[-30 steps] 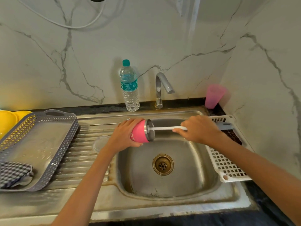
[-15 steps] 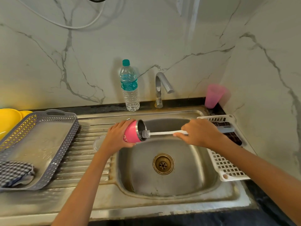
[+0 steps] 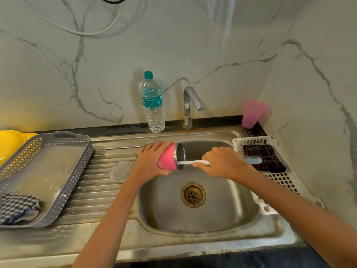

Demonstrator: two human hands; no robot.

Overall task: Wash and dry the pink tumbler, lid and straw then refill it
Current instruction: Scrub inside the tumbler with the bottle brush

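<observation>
While sideways — tumbler [image 3: 167, 161] between left hand [image 3: 152, 160], right hand [image 3: 224, 163]

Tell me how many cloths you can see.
2. One checked cloth lies in the grey tray at left; one dark cloth lies in the white basket right of the sink. Others may be hidden.

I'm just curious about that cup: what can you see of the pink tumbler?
The pink tumbler is pink outside with partly hidden white lettering, a steel rim and steel inside. Lidless, it lies sideways above the sink, mouth rightward. The left hand grips its body; a white brush, held by the right hand, reaches into its mouth.
</observation>
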